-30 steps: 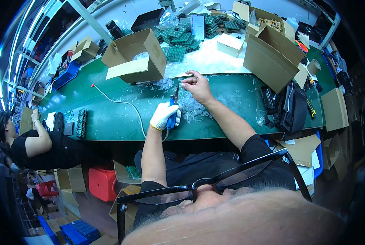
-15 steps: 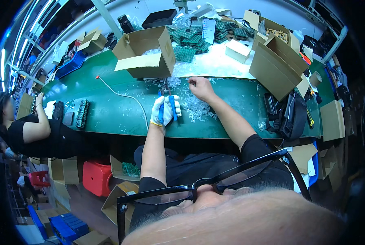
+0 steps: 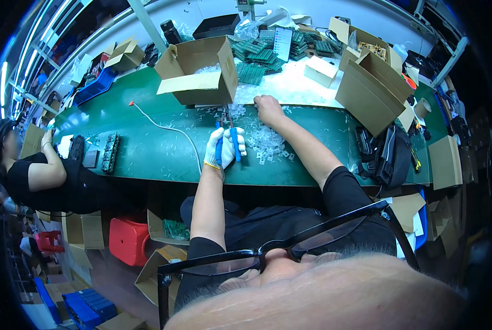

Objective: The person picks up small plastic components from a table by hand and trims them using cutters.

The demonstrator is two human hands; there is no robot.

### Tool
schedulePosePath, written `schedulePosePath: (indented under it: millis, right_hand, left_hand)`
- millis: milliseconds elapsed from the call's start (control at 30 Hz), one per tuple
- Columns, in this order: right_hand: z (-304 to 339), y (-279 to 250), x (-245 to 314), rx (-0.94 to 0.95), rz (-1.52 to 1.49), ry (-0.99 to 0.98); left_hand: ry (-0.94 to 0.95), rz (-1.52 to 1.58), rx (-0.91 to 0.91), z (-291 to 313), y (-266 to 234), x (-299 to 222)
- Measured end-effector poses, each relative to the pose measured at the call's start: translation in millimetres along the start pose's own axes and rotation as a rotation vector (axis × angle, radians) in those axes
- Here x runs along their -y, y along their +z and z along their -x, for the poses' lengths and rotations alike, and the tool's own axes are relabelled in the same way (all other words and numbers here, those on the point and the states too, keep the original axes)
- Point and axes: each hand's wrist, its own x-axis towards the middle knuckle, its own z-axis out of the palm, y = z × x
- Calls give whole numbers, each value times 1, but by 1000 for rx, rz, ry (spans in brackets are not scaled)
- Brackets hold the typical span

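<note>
A pair of blue-handled pliers [image 3: 235, 142] is held in my left hand [image 3: 227, 147], which wears a white glove. The jaws point away from me toward the open cardboard box [image 3: 202, 91], and the handles are spread apart. To the right, my bare right hand [image 3: 269, 113] hovers by the near edge of the white sheet [image 3: 290, 91]. Its fingers are pinched together, and whatever they hold is too small to make out. Small clear plastic pieces [image 3: 269, 147] lie heaped on the green mat just below it, and more lie near the jaws.
Green circuit boards [image 3: 251, 73] are piled at the back beside a phone [image 3: 282, 44]. A small white box [image 3: 321, 70], a tall cardboard box [image 3: 373, 91] and a black bag [image 3: 392, 157] stand to the right. A white cable [image 3: 169, 129] crosses the mat; a co-worker [image 3: 42, 176] sits left.
My right hand has moved slightly forward, toward the white sheet. The left hand still holds the pliers in nearly the same place.
</note>
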Motion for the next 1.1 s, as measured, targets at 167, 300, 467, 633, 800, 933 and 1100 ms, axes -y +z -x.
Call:
schedulePosePath:
  millis: [167,300,467,633,800,933,1100]
  right_hand:
    - [9,0,-12,-129,-213,-15]
    - [20,-15,-13,156,-953,280]
    - [50,-26,6,268,-1683,328]
    - [56,-28,8,96,-1640,307]
    - [57,-29,14,38,-1490,252]
    - [59,-28,22,-29,-1494,265]
    - [60,-24,17,-48,-1399,234]
  left_hand:
    - [-6,-12,1,-3,2,1]
    - [-23,-47,15,-4,1,3]
    - [-79,-282,-40,-2,9,7]
    - [-140,-414,-143,-8,12,13]
    - [-171,-588,-206,-10,12,16]
    - [-141,-578,-215,-8,11,17]
    - [-132,-593,-208,-8,16,19]
